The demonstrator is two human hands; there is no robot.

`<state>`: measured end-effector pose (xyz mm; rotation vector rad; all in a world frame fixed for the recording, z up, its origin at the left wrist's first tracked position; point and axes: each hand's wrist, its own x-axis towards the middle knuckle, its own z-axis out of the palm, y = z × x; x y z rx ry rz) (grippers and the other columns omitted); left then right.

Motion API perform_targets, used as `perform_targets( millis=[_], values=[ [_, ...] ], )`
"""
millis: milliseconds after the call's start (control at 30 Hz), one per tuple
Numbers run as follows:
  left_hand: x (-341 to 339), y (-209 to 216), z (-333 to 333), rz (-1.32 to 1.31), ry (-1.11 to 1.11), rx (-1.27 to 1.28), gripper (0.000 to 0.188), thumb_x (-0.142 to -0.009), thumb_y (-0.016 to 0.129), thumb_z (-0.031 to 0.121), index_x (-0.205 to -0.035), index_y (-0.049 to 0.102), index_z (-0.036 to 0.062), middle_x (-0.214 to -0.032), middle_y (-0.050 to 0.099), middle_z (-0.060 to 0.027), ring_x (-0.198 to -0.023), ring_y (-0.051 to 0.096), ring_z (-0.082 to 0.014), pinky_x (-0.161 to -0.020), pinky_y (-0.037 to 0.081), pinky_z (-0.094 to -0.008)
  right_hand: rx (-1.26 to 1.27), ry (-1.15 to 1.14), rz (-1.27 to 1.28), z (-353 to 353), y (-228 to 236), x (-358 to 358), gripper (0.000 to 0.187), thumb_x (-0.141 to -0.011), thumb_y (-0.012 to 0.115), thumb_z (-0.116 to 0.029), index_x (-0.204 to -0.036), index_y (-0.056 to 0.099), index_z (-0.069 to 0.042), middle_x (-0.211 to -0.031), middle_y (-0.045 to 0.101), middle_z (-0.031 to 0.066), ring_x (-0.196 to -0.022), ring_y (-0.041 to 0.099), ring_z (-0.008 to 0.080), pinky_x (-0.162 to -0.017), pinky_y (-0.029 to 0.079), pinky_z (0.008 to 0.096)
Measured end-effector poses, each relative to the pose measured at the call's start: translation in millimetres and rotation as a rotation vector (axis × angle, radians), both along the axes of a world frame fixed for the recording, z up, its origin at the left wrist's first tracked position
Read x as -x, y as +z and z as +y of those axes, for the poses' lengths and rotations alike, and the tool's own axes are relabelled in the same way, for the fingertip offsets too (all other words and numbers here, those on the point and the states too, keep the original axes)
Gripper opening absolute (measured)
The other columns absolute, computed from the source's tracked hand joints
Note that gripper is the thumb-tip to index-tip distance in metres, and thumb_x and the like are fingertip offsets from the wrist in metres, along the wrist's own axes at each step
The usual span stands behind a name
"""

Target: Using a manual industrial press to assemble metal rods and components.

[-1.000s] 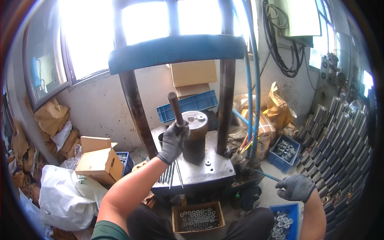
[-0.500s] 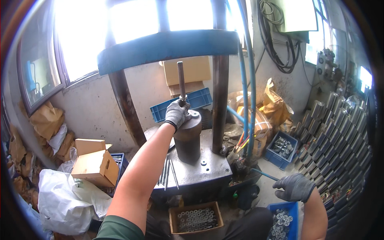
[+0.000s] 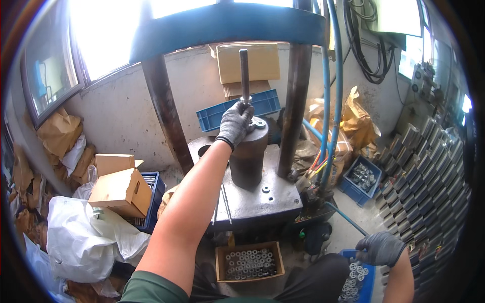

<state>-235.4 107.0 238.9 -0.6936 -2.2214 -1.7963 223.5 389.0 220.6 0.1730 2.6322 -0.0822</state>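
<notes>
My left hand (image 3: 235, 125), in a grey knit glove, is closed around the lower part of an upright metal rod (image 3: 244, 73). The rod stands over the top of a thick dark steel cylinder (image 3: 248, 161), and a pale collar (image 3: 246, 100) shows just above my fingers. Beside the hand, a small ring-shaped part (image 3: 260, 123) lies on the cylinder's top. The rod's lower end is hidden by the hand. At the lower right, my gloved right hand (image 3: 381, 248) is curled at the end of a blue lever (image 3: 346, 218).
A press frame with a blue crossbeam (image 3: 227, 28) and two steel columns surrounds the cylinder. Thin rods lie on its metal base (image 3: 278, 202). Below stands a carton of ring parts (image 3: 250, 260). Blue bins (image 3: 371, 283) sit right, stacked metal cylinders (image 3: 429, 177) beyond.
The view has tipped downward, so the press sits higher in the picture. The blue lever slopes down more steeply, with my right hand still at its end. My left hand stays on the rod.
</notes>
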Motion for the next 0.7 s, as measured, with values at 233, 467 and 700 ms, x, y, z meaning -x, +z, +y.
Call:
perform_targets(
  millis=[233,467,700],
  values=[
    [-20.0,13.1,-3.7,-0.015,0.026,0.005,0.025,-0.104,0.066,0.022,-0.123,0.069,0.0053,-0.094,0.073,-0.0086,-0.084,0.068,-0.0154,-0.081,0.056,-0.0328,0.073,-0.031,0.159,-0.9,-50.8,-40.7,0.036,-0.090,0.069,-0.042,-0.103,0.080,-0.011,-0.098,0.076,0.0152,-0.095,0.074,0.0338,-0.087,0.058,0.0442],
    [-8.3,7.3,-8.2,-0.025,0.024,0.020,0.029,-0.104,0.066,0.026,-0.124,0.070,0.0061,-0.099,0.075,-0.0105,-0.086,0.070,-0.0187,-0.083,0.057,-0.0347,0.042,-0.040,0.554,-8.9,-67.4,-46.2,0.022,-0.078,0.079,-0.029,-0.078,0.075,-0.007,-0.074,0.070,0.0157,-0.069,0.070,0.0369,-0.065,0.056,0.0452],
    [-17.3,11.3,-8.0,0.011,0.049,0.062,0.032,-0.104,0.066,0.031,-0.120,0.071,0.0038,-0.101,0.077,-0.0135,-0.093,0.072,-0.0230,-0.087,0.055,-0.0363,0.062,-0.134,0.586,-18.4,-57.7,-45.6,0.021,-0.079,0.079,-0.026,-0.078,0.074,-0.006,-0.075,0.069,0.0183,-0.069,0.068,0.0390,-0.064,0.054,0.0475]
  ],
)
